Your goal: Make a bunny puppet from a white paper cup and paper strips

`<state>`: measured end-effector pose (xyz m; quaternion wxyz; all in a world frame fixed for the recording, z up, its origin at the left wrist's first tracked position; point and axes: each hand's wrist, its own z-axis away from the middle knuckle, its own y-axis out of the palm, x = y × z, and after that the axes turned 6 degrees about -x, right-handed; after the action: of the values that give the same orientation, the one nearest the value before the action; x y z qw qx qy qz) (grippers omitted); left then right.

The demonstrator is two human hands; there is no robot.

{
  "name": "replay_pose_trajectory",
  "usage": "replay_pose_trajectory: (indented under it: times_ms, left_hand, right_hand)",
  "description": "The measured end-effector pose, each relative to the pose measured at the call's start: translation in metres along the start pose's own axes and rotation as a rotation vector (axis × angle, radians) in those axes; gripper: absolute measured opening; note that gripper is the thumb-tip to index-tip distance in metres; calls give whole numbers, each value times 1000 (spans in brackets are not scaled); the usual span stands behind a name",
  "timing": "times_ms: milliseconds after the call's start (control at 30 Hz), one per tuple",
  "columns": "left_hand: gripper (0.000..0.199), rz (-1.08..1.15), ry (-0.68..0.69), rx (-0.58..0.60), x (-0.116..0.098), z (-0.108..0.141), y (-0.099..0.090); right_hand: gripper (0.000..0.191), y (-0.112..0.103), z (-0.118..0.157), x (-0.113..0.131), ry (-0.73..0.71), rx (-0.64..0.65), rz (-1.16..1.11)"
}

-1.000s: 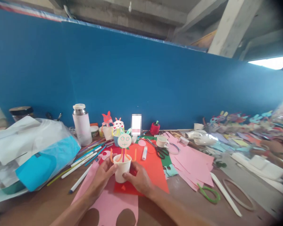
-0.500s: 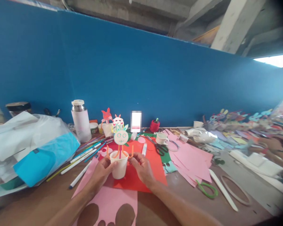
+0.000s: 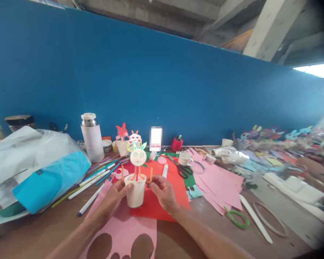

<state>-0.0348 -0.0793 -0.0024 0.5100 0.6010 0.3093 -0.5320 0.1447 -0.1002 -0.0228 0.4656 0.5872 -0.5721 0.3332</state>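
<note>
A white paper cup [image 3: 135, 194] is held upright in front of me, over red paper. My left hand [image 3: 120, 192] grips its left side, thumb on the front near the rim. Out of the cup rises a round paper rabbit face [image 3: 138, 157] with green-edged ears and pink eyes, on a dark pink stem with orange pieces inside the rim. Bent orange pipe cleaners stick up at both sides of the cup. The fingers of my right hand [image 3: 162, 192] are pinched on the right orange pipe cleaner [image 3: 151, 174], close beside the cup wall.
Behind the cup stand similar cup figures, one with a red head [image 3: 121, 130]. Left are a thermos [image 3: 92, 138], markers [image 3: 91, 201] and a plastic bag [image 3: 43, 154]. Black-handled scissors [image 3: 185, 171], pink sheets [image 3: 218, 183] and a green loop [image 3: 239, 221] lie right. Another person's hand [image 3: 317, 165] shows far right.
The cup and rabbit figure sit very slightly further left, with the cup's base a little lower. Both hands keep their hold.
</note>
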Motion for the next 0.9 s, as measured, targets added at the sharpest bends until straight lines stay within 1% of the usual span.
replay_pose_trajectory:
  times_ms: [100,300,400,533,667,767,900]
  left_hand:
    - [42,10,-19,22,-2,1,-1]
    - [43,12,-62,31,-1,1,-2]
    - [41,10,-42,44,3,0,-3]
    - [40,-24,-23,28,6,0,-3]
    - [42,-50,-26,23,2,2,0]
    - [42,-57,7,32,-2,3,3]
    - [43,-54,31,55,-4,5,5]
  right_hand:
    - [11,0,0,1,-23,11,30]
    - [13,-2,0,6,-68,51,117]
    - [16,-2,1,10,-56,65,155]
    - [17,-1,4,13,-42,54,187]
    - [20,0,5,14,-47,50,223]
    - [21,0,5,15,-59,36,233]
    - [19,2,6,15,-36,23,176]
